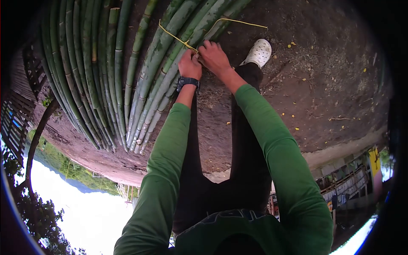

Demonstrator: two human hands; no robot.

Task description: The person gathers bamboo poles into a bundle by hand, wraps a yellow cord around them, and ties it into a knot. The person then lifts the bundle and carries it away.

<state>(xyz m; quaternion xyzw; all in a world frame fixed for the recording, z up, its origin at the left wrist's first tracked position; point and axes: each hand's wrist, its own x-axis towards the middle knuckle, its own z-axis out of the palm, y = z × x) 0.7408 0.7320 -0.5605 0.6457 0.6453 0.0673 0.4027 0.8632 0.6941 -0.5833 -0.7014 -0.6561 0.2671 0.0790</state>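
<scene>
A yellow cord [172, 35] is looped across a bundle of green bamboo poles [170, 55], with a knot or crossing close to my fingers. My left hand [190, 66], a dark watch on its wrist, is closed with its fingertips pinched on the cord at the bundle's right side. Right beside it, my right hand [214, 57] is curled with its fingers bent toward the same spot. Its fingertips are partly hidden, but the cord appears to run into them. A loose length of cord extends past my right hand over the poles and onto the soil.
More bamboo poles [91, 76] lie side by side at the left. My foot in a white clog [259, 53] stands on the brown ground [323, 85], right of the bundle. Slatted wooden structures [17, 114] are at the left edge.
</scene>
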